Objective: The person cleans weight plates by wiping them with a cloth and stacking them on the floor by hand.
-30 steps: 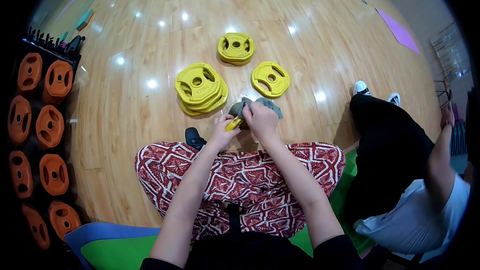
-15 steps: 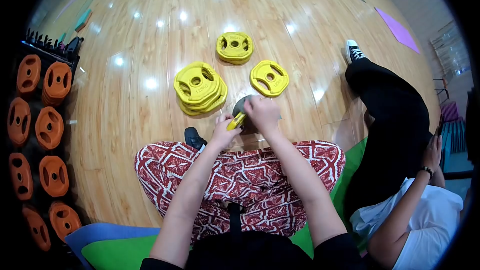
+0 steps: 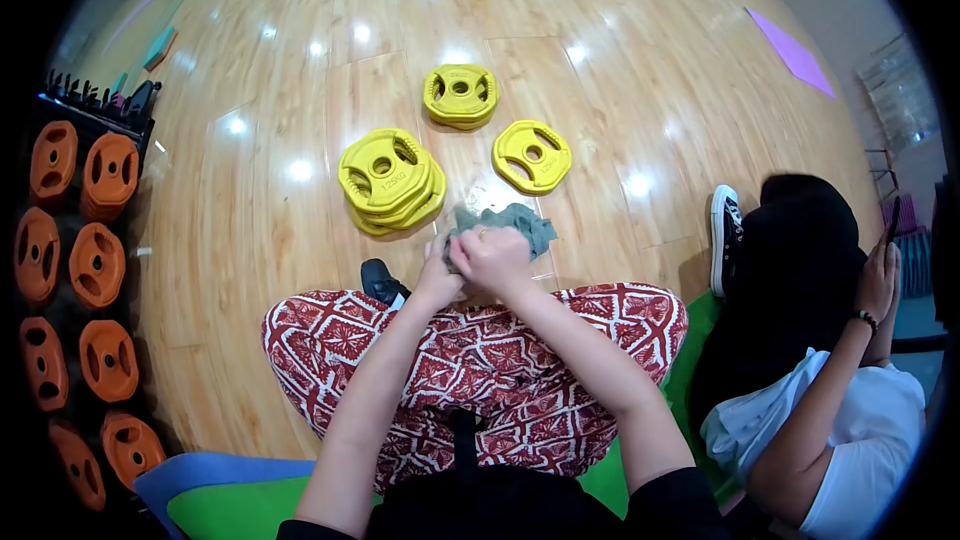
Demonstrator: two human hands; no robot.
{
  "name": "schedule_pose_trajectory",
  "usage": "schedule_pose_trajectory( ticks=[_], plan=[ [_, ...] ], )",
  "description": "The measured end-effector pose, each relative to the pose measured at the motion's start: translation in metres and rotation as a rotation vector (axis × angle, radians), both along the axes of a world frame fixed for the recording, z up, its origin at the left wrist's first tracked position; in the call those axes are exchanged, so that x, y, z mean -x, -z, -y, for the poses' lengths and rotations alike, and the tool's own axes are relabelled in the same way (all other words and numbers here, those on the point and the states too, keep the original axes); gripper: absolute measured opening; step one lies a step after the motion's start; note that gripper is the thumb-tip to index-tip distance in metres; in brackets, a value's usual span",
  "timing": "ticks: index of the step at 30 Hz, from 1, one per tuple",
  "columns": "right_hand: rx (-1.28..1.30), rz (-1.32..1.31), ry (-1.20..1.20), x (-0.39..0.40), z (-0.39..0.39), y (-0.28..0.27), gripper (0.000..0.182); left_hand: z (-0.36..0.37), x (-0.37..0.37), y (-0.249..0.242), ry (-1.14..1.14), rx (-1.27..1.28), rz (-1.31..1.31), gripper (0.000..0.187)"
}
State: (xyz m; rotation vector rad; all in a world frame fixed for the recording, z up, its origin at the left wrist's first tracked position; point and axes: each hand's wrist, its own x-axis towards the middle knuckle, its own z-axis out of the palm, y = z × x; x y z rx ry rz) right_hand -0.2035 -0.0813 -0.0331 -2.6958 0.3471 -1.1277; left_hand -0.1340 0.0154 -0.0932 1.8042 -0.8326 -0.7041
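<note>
Just above my lap my two hands are close together. My right hand [image 3: 500, 258] is closed on a grey-green cloth [image 3: 528, 226], which spreads out beyond its knuckles. My left hand [image 3: 440, 275] is curled against it, and whatever its fingers hold is hidden by the cloth and the other hand. On the floor ahead lie yellow weight plates: a stack [image 3: 383, 172] to the left marked 1.25KG, a smaller stack [image 3: 459, 90] farther away, and a plate [image 3: 533, 157] to the right, just beyond the cloth.
Orange weight plates [image 3: 108, 360] hang on a dark rack [image 3: 100, 110] at left. A seated person [image 3: 810, 240] in black trousers is close on my right, holding a phone [image 3: 893, 220]. Green mat [image 3: 240, 510] and blue mat [image 3: 215, 468] lie under me; a purple mat [image 3: 792, 52] lies farther off.
The yellow piece that showed between my hands is now out of sight. My right hand has come down and left, and more cloth shows. The other person's foot has drawn back.
</note>
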Motion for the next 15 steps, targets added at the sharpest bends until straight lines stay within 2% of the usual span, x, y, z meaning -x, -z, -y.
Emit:
schedule_pose_trajectory(
  ticks=[3, 5, 7, 9, 10, 11, 13, 15],
  plan=[
    [0.033, -0.05, 0.094, 0.001, 0.018, 0.008, 0.025, -0.004, 0.005, -0.006, -0.071, -0.014, -0.016, 0.039],
    [0.054, -0.054, 0.107, 0.0, 0.033, 0.008, 0.024, 0.001, -0.003, 0.001, 0.147, -0.08, 0.189, 0.04],
    [0.084, -0.134, 0.275, 0.003, 0.046, 0.006, 0.022, 0.0, -0.004, 0.003, 0.148, -0.065, 0.155, 0.034],
    [-0.027, -0.212, 0.449, 0.012, 0.068, 0.014, 0.019, -0.005, -0.003, 0.004, 0.179, -0.072, 0.158, 0.033],
    [-0.163, -0.256, 0.539, 0.016, 0.076, 0.016, 0.025, -0.006, -0.003, 0.007, 0.17, -0.051, 0.17, 0.032],
    [-0.166, -0.253, 0.536, 0.015, 0.077, 0.021, 0.025, -0.005, -0.005, 0.01, 0.167, -0.054, 0.174, 0.032],
    [-0.184, -0.073, 0.469, 0.017, 0.061, 0.001, 0.023, -0.003, 0.0, 0.01, 0.151, -0.001, 0.173, 0.031],
    [-0.136, -0.089, 0.28, 0.013, 0.032, -0.007, 0.024, -0.003, 0.002, 0.008, 0.187, -0.034, 0.191, 0.032]
  ],
)
